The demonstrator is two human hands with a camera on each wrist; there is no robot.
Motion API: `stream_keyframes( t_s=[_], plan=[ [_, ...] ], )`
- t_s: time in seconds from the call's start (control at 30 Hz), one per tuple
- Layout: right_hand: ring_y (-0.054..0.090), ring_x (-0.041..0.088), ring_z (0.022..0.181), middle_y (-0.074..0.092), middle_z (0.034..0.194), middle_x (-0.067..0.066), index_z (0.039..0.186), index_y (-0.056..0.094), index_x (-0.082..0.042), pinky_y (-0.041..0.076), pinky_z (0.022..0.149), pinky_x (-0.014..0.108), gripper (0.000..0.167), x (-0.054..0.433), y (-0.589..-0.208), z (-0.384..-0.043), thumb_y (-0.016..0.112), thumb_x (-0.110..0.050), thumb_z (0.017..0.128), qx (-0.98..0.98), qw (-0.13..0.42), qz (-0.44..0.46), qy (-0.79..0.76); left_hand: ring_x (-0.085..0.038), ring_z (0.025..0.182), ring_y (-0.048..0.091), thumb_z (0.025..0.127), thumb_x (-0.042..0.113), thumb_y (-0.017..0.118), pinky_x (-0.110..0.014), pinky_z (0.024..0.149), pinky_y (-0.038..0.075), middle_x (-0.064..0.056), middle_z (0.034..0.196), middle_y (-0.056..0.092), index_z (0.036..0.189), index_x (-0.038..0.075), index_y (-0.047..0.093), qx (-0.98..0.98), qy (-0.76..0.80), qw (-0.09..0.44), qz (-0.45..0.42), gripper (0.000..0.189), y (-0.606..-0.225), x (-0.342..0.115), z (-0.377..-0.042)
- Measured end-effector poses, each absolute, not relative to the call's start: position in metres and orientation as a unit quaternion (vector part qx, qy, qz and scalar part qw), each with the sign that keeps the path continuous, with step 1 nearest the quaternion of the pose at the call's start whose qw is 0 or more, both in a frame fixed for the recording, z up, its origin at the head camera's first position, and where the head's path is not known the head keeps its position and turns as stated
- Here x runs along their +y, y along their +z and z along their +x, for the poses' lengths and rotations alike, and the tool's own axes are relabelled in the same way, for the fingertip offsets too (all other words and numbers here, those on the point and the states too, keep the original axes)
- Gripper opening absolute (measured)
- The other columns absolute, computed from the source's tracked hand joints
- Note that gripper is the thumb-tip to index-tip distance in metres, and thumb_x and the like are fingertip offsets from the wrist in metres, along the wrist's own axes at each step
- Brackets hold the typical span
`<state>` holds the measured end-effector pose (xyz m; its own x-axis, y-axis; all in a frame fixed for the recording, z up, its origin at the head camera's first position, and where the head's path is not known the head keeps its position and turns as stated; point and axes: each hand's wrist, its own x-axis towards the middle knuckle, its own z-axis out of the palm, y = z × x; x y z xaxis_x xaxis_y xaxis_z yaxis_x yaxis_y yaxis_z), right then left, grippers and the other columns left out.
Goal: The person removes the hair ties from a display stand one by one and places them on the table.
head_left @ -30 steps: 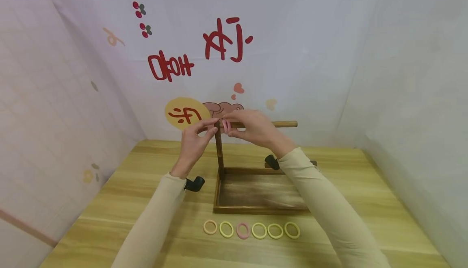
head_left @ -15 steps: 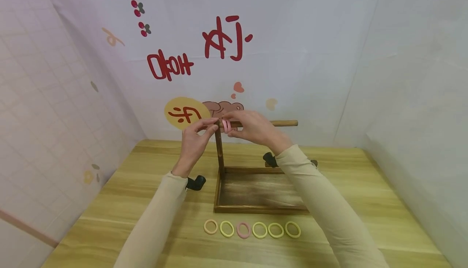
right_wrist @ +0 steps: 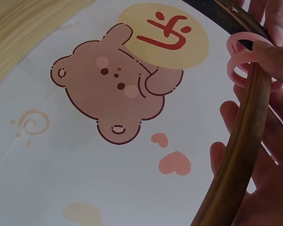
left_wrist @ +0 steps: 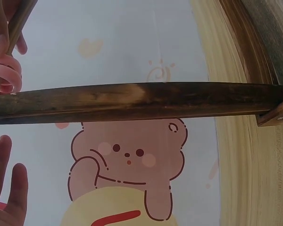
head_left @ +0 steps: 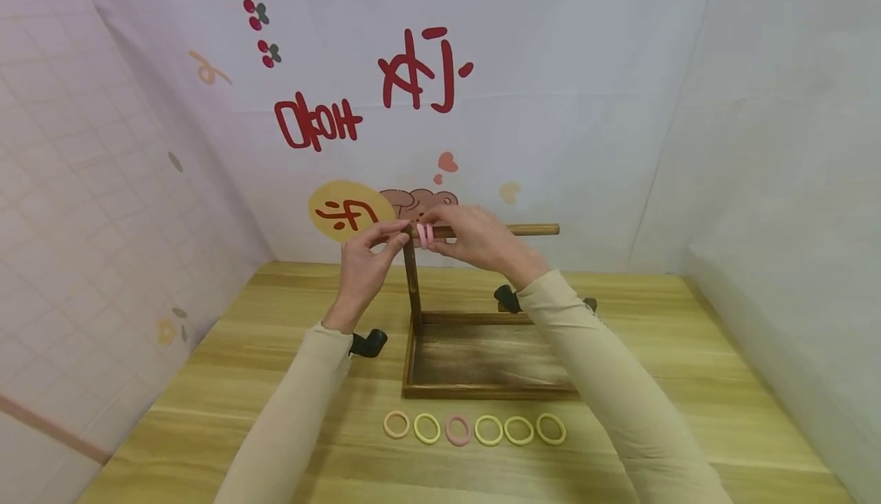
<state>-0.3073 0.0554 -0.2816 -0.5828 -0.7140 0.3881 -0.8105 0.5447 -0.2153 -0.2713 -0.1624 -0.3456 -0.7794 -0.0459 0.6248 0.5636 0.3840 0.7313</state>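
Note:
Two pink rings (head_left: 425,236) hang round the horizontal wooden rod (head_left: 540,229) of a stand, close to its upright post (head_left: 413,282). My right hand (head_left: 482,238) pinches the pink rings between thumb and fingers, its other fingers spread behind the rod in the right wrist view. At the post's top, my left hand (head_left: 365,271) pinches the wood with thumb and forefinger. In the left wrist view the pink rings (left_wrist: 7,73) sit beside the post (left_wrist: 146,101), and only some of the left fingers (left_wrist: 16,193) show.
On the table (head_left: 275,382), an orange ring (head_left: 396,424), a pink ring (head_left: 457,430) and several yellow rings (head_left: 489,430) lie in a row before the stand's tray base (head_left: 482,393). A short wooden piece (head_left: 590,305) shows behind the right sleeve. A printed cloth (head_left: 585,144) hangs behind.
The hands stay at the post's top. The pink rings show more plainly round the rod, with the right fingers still on them. The head view shifts slightly.

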Motion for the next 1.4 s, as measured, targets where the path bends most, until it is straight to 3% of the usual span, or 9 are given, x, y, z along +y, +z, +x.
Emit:
stream_keyframes(
  t_s=[0.9, 1.4],
  plan=[
    [0.069, 0.021, 0.112, 0.07, 0.126, 0.007, 0.134, 0.066, -0.009, 0.056, 0.095, 0.039, 0.041, 0.068, -0.285, -0.304, 0.078, -0.016, 0.096, -0.864, 0.148, 0.436, 0.203, -0.025, 0.106, 0.071, 0.097, 0.019, 0.075, -0.046, 0.09, 0.056, -0.007, 0.122, 0.075, 0.12, 0.01, 0.078, -0.776, -0.536, 0.288, -0.165, 0.025, -0.346, -0.163, -0.27],
    [0.07, 0.021, 0.104, 0.072, 0.116, 0.005, 0.129, 0.071, -0.01, 0.057, 0.089, 0.04, 0.034, 0.082, -0.291, -0.307, 0.078, -0.019, 0.096, -0.856, 0.18, 0.444, 0.194, -0.026, 0.106, 0.071, 0.097, 0.019, 0.075, -0.046, 0.094, 0.056, -0.008, 0.122, 0.075, 0.12, 0.009, 0.078, -0.779, -0.531, 0.29, -0.162, 0.026, -0.347, -0.162, -0.271]
  ],
)
